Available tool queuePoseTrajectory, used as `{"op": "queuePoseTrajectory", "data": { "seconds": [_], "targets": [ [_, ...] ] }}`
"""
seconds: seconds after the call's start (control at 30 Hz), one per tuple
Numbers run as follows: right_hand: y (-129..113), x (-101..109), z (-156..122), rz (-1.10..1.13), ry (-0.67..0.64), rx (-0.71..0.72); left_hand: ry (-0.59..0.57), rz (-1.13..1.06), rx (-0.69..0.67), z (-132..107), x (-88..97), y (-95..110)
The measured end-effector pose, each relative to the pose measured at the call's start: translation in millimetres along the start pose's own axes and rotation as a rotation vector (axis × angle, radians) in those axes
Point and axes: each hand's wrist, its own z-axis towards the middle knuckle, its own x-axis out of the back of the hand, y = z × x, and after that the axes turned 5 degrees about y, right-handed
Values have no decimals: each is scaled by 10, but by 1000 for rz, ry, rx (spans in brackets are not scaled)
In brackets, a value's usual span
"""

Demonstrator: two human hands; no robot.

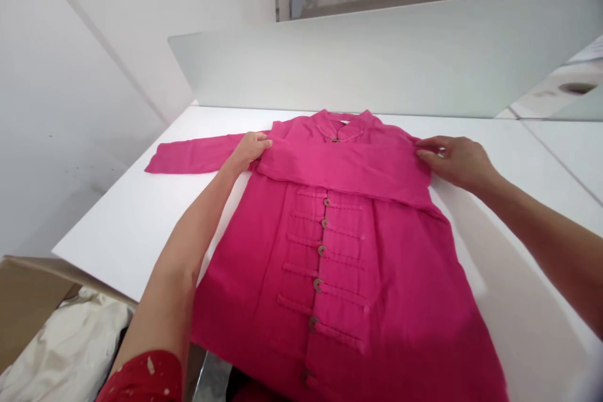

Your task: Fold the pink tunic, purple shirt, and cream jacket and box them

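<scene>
Head cam here: a pink tunic (pixel 325 264) is lying flat on a white desk (pixel 141 220), with knot buttons down the front and one long sleeve (pixel 188 159) sticking out to the left. The left hand (pixel 249 152) and right hand (pixel 455 163) are well apart, pinching a folded-over band across the chest, one at each end. A cardboard box (pixel 32 301) holding white cloth (pixel 66 345) sits off the desk's near-left corner, and a glass panel (pixel 377 56) stands behind.
</scene>
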Motion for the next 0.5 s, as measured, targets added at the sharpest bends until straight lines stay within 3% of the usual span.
{"op": "queuePoseTrajectory", "data": {
  "seconds": [0.1,0.3,0.5],
  "targets": [
    [37,7,17,18,-11,43,-45,41,-32,-5,59,13],
    [48,-7,24,47,90,-27,-57,-16,-103,51,16,134],
    [146,-84,24,-15,84,66,8,173,-54,17,48,67]
  ]
}}
